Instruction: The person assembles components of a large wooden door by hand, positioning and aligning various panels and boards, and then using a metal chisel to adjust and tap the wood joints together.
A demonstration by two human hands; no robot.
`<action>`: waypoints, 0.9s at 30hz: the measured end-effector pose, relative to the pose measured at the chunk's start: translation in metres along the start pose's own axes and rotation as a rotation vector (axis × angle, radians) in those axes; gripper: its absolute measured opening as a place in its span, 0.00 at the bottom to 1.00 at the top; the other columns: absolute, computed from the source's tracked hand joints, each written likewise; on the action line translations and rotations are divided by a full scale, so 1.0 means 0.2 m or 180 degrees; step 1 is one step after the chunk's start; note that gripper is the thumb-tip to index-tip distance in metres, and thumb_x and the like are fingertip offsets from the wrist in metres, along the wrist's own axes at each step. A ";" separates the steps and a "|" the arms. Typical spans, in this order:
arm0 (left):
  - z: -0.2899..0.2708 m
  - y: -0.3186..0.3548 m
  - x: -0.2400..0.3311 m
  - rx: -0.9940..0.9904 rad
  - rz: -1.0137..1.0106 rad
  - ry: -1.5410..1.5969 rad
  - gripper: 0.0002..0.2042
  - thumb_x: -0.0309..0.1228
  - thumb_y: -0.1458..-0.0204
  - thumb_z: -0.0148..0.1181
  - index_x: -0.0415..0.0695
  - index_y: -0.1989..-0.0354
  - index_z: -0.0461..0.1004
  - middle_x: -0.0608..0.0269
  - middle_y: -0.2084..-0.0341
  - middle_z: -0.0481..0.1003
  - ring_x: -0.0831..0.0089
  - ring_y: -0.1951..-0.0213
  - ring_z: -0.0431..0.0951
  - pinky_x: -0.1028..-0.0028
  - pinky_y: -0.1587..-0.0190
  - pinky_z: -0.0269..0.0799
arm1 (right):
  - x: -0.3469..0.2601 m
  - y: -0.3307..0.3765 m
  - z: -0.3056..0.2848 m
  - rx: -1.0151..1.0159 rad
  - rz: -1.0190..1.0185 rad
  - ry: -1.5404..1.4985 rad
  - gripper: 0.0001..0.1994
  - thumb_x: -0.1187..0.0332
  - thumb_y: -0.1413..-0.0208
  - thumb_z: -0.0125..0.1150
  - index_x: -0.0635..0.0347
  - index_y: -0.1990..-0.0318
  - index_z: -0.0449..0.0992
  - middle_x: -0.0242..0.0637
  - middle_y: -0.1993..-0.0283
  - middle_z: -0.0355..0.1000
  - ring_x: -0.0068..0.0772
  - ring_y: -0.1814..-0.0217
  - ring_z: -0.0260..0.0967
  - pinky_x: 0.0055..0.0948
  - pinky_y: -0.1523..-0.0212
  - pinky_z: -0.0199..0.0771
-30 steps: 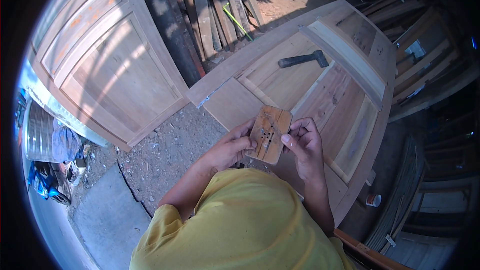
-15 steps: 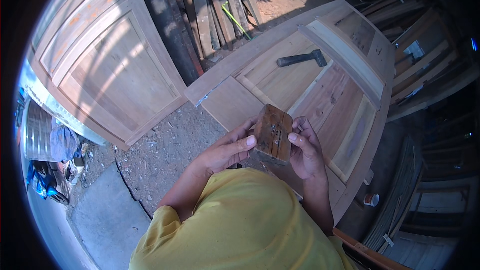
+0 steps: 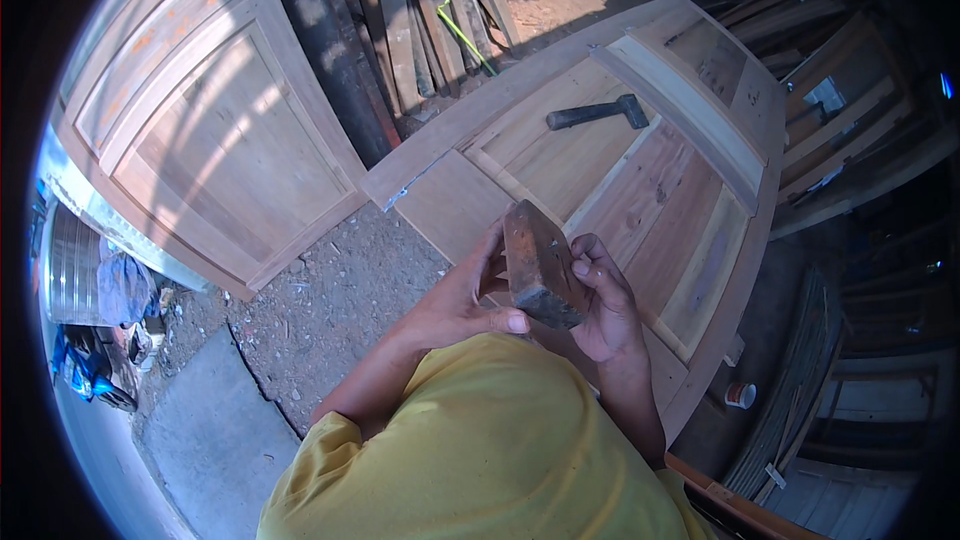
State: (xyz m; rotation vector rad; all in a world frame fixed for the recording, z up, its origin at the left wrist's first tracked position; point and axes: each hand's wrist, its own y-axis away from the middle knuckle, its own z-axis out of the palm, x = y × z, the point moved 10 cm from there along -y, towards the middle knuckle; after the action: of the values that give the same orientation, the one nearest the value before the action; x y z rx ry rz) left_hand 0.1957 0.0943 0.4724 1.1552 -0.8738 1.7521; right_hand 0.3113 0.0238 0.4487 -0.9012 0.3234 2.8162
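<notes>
A dark brown wooden block (image 3: 545,265), worn and scuffed, is held up between both hands in front of my yellow shirt. My left hand (image 3: 470,295) grips its left side, thumb near the lower end and fingers behind. On the right edge, my right hand (image 3: 603,298) closes its thumb and fingers on the block. The block is tilted, with a narrow side and its lower end showing. Beneath and beyond it lies a panelled wooden door (image 3: 640,190). A dark hammer (image 3: 598,113) rests on the door's upper panel, apart from both hands.
Another panelled door (image 3: 205,130) leans at the left. Old boards (image 3: 400,20) stand at the back beside a yellow-green strip (image 3: 462,37). A grey slab (image 3: 215,400) lies on the gritty ground (image 3: 330,290). A small white cup (image 3: 740,395) sits right of the door.
Both hands have turned the block, so its narrow side and lower end show more and its broad face less. My left thumb has shifted lower. The hammer stays in place on the door.
</notes>
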 end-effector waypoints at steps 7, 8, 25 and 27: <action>0.00 -0.01 0.07 0.0016 0.0736 -0.0759 0.73 0.46 0.67 0.86 0.41 0.21 0.30 0.45 0.24 0.44 0.52 0.22 0.46 0.53 0.22 0.42 | -0.07 0.04 0.04 0.0006 -0.0274 0.0715 0.15 0.74 0.38 0.62 0.56 0.48 0.65 0.33 0.52 0.71 0.20 0.54 0.73 0.22 0.54 0.76; -0.01 -0.01 0.08 0.0070 0.0838 -0.0901 0.73 0.45 0.68 0.87 0.41 0.21 0.31 0.45 0.24 0.44 0.52 0.22 0.47 0.53 0.23 0.44 | -0.08 0.04 0.03 0.0006 -0.0275 0.0890 0.16 0.72 0.39 0.64 0.56 0.47 0.65 0.33 0.50 0.71 0.19 0.53 0.72 0.21 0.53 0.75; 0.09 -0.01 0.24 0.0660 0.1476 -0.2664 0.49 0.48 0.56 0.77 0.47 0.24 0.59 0.47 0.27 0.58 0.49 0.28 0.59 0.52 0.27 0.54 | 0.02 0.12 0.05 -0.1070 0.0515 -0.0248 0.42 0.52 0.37 0.51 0.62 0.22 0.43 0.67 0.27 0.56 0.57 0.29 0.66 0.53 0.33 0.72; 0.10 -0.01 0.22 0.0683 0.1465 -0.2652 0.44 0.46 0.53 0.74 0.47 0.26 0.62 0.46 0.27 0.58 0.49 0.29 0.60 0.52 0.27 0.54 | 0.01 0.13 0.04 -0.1038 0.0526 -0.0336 0.41 0.53 0.37 0.51 0.63 0.22 0.43 0.67 0.27 0.56 0.57 0.29 0.65 0.53 0.32 0.71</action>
State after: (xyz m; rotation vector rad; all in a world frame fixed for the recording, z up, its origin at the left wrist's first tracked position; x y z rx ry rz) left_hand 0.1954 0.0899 0.5214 2.0146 -1.5608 1.7329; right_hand 0.2993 0.0016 0.4575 -0.8107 -0.0843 3.1142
